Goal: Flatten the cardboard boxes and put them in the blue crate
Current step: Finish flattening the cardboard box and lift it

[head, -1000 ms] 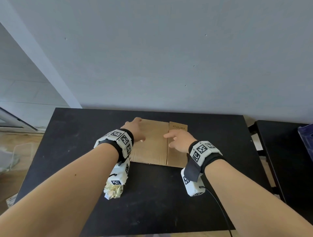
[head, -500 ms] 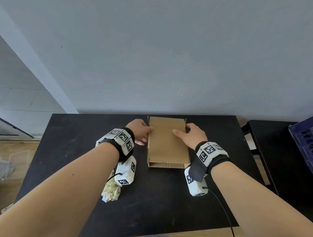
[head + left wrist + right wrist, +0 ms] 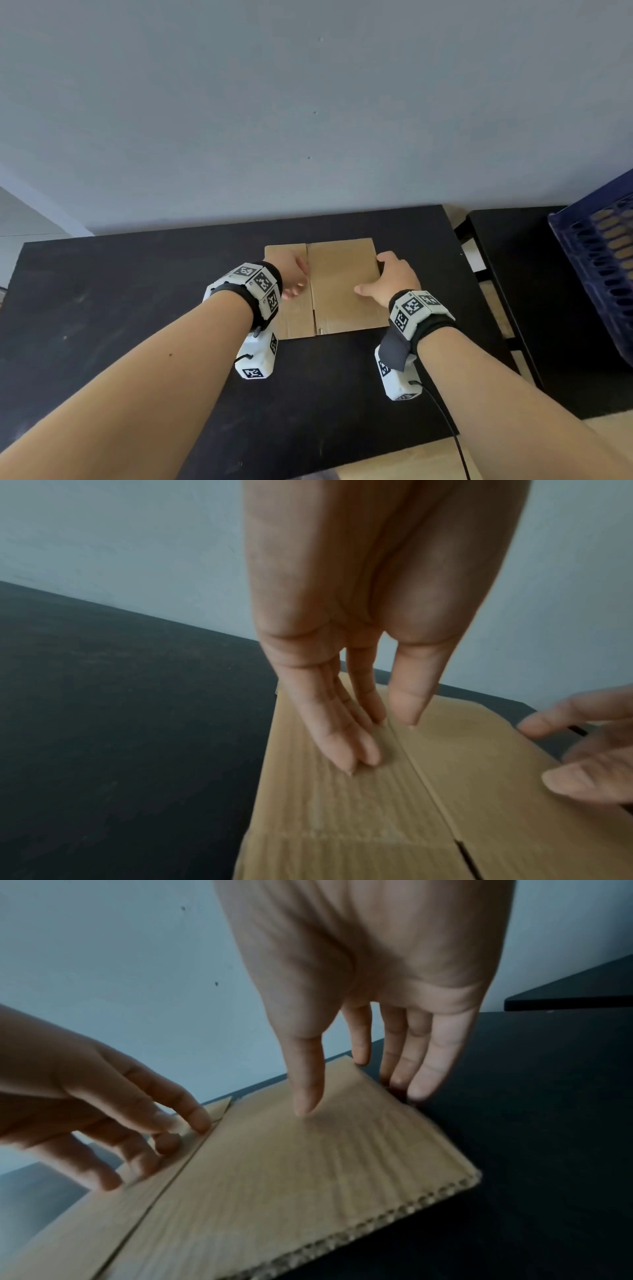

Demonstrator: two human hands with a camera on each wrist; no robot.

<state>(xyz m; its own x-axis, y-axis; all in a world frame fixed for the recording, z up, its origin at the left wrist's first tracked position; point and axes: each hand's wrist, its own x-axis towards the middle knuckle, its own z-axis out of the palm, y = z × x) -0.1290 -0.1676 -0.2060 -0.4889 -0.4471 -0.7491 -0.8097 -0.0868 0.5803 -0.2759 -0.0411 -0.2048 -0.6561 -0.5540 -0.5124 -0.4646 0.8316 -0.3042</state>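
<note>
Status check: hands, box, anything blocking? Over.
Left hand flat, pressing the box, left panel. Right hand: thumb on top, fingers at right edge. Box flat on table, not crated. Blue crate at right, nothing between.

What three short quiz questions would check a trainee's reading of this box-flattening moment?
1. True or false: the cardboard box stands upright on the black table.
2. Where is the blue crate? A: to the person's left. B: to the person's right. C: on top of the box.
3. Which hand has its thumb on top of the box and its fingers down at the side edge?

Key: 1 false, it lies flat. 2 B. 3 the right hand.
</note>
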